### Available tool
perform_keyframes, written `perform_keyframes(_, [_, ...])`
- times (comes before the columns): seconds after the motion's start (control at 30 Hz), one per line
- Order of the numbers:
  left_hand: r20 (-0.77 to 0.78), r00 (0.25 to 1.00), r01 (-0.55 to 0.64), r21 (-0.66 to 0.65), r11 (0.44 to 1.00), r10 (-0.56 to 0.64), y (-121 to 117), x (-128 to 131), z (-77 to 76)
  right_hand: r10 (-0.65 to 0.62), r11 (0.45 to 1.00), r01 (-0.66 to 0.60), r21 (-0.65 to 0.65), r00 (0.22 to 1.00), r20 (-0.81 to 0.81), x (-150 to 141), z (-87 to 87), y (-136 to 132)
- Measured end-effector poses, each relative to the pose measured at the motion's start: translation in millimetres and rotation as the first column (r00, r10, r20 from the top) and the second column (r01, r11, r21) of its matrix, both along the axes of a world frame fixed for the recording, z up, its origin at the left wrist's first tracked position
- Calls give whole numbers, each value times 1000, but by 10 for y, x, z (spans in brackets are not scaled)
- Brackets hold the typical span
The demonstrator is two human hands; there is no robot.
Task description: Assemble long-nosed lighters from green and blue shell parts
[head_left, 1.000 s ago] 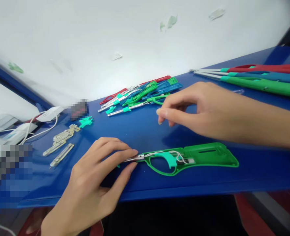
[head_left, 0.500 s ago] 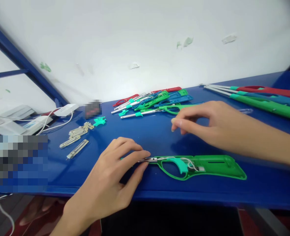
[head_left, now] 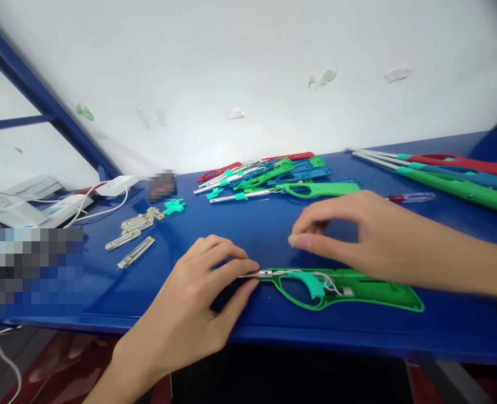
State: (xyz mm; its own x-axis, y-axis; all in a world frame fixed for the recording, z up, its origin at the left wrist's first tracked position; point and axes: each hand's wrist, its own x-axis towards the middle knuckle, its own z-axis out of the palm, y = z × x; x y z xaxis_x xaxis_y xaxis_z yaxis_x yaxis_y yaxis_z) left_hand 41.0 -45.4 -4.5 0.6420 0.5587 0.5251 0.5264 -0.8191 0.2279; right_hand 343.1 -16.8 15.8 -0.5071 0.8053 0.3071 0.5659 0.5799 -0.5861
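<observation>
On the blue table lies an opened green long-neck lighter (head_left: 383, 300), a half shell with a teal trigger (head_left: 311, 283), white wires and a metal barrel (head_left: 265, 274). My left hand (head_left: 198, 292) pinches the barrel between thumb and fingers, covering most of it. Above the shell hovers my right hand (head_left: 349, 235), apart from it, thumb and fingertips drawn together in a pinch. Whatever those fingertips may hold is too small or hidden to make out.
A pile of open lighters (head_left: 265, 174) in red, blue and green lies behind. Closed lighters (head_left: 454, 179) rest at the right, near a clear-handled screwdriver (head_left: 417, 197). Slim clear parts (head_left: 136, 252), teal pieces (head_left: 175, 206) and white cabled power strips (head_left: 118, 185) are at the left.
My right hand has come down towards the green lighter and now partly hides its rear end. My left hand keeps its hold on the barrel. The camera view has shifted.
</observation>
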Motion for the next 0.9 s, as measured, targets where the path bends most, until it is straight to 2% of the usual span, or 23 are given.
perform_keyframes(0.2, [7, 1000, -7, -7, 1000, 7, -14, 1, 11, 133, 990, -132, -50, 991, 14, -42, -62, -72])
perform_keyframes(0.43, [13, 999, -32, -30, 999, 32, -22, 5, 14, 145, 985, -142, -101, 989, 19, -53, -111, -62])
perform_keyframes(0.9, [55, 998, 3, 22, 1000, -4, -20, -13, 11, 191, 981, -191, -12, 981, -33, -131, -100, -108])
